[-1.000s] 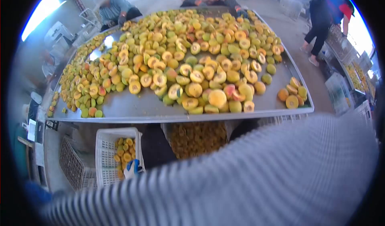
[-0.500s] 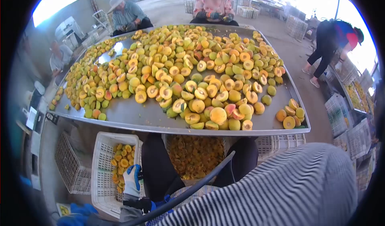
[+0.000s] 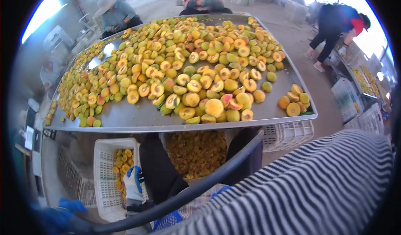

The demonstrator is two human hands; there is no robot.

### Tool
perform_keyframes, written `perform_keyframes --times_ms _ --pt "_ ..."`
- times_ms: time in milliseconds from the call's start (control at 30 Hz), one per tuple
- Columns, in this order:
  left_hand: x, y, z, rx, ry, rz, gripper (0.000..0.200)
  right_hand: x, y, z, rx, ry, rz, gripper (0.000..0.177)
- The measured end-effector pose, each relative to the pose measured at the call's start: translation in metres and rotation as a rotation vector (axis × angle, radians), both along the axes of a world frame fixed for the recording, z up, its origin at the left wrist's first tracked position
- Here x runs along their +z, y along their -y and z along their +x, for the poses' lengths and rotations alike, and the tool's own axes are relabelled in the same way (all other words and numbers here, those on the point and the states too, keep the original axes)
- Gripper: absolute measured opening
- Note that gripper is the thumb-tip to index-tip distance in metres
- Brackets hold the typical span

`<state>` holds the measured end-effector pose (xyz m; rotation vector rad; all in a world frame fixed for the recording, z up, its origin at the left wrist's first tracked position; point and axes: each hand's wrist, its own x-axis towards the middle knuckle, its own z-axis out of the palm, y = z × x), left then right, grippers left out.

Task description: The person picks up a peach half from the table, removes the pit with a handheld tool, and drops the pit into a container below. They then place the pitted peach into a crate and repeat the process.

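Observation:
My left hand (image 3: 133,187), in a white and blue glove, reaches into a white plastic crate (image 3: 98,172) beside my left leg. Yellow apricot halves (image 3: 122,162) lie in that crate, right at my fingers. The fingers point away from me and partly hide, so their grip does not show. No right hand appears; a striped sleeve (image 3: 309,176) fills the lower right. In front of my knees stands a metal table (image 3: 125,116) heaped with whole and halved apricots (image 3: 200,84). A small separate group of halves (image 3: 293,103) sits at its near right corner.
Under the table, between my legs, is a container of brownish-orange pieces (image 3: 196,155). A dark strap (image 3: 200,185) crosses close to my view, with a blurred blue shape (image 3: 58,212) at its left end. More crates (image 3: 288,132) stand around. Several people work beyond the table.
My view has shifted, so the table appears higher and farther left, and the strap and striped sleeve cover more. My left hand stays at the crate, slightly lower in view.

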<state>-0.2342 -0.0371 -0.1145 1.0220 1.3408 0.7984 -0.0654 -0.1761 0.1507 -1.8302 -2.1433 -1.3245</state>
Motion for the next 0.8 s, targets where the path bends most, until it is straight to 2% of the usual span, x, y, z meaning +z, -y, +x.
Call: perform_keyframes --times_ms 67,100,167,233,333,367,400,467,500,533,567,600,633,667,733,800 --pt "0.021 -0.001 0.008 -0.029 -0.006 -0.068 0.017 0.002 0.001 -0.001 0.005 0.013 0.009 0.025" --pt "0.013 -0.010 0.003 -0.064 0.140 -0.118 0.014 0.001 0.002 -0.001 -0.005 0.019 0.008 0.026" --pt "0.011 -0.017 0.000 -0.040 0.140 -0.217 0.015 0.000 0.002 -0.002 -0.023 0.028 0.010 0.027" --pt "-0.002 -0.021 -0.002 -0.031 0.062 -0.132 0.019 0.000 0.005 -0.002 -0.042 0.023 0.006 0.028" --pt "0.016 -0.012 0.015 -0.022 -0.028 -0.001 0.020 -0.004 0.012 0.001 -0.075 0.007 -0.012 0.029" --pt "0.020 -0.016 0.017 -0.065 0.015 0.009 0.017 -0.003 0.014 -0.001 -0.085 0.014 -0.013 0.030" --pt "0.023 -0.016 0.019 -0.124 0.003 0.085 0.016 -0.006 0.017 0.001 -0.106 0.009 -0.019 0.030" --pt "0.060 -0.012 0.041 -0.261 -0.044 0.311 0.018 -0.006 0.031 0.007 -0.171 0.001 -0.028 0.031" --pt "0.054 -0.023 0.040 -0.356 -0.177 0.398 0.024 -0.007 0.044 0.015 -0.227 0.011 -0.032 0.031" --pt "0.124 -0.002 0.074 -0.409 -0.361 0.475 0.031 -0.009 0.052 0.025 -0.245 0.019 -0.042 0.032" --pt "0.146 -0.001 0.088 -0.491 -0.459 0.606 0.037 -0.004 0.060 0.046 -0.182 0.029 -0.058 0.032" --pt "0.171 0.001 0.102 -0.586 -0.506 0.695 0.040 0.007 0.067 0.098 0.001 -0.007 -0.318 0.029" --pt "0.184 -0.003 0.117 -0.664 -0.542 0.815 0.038 0.018 0.071 0.136 0.167 -0.032 -0.569 0.035" --pt "0.192 -0.004 0.131 -0.753 -0.578 0.934 0.035 0.025 0.079 0.147 0.069 -0.207 -0.633 0.034" --pt "0.208 -0.001 0.165 -0.909 -0.699 1.137 0.035 -0.007 0.095 0.178 -0.230 -0.456 -0.711 0.037" --pt "0.242 0.019 0.200 -1.214 -0.761 1.194 0.033 -0.020 0.119 0.194 -0.301 -0.522 -0.661 0.035"
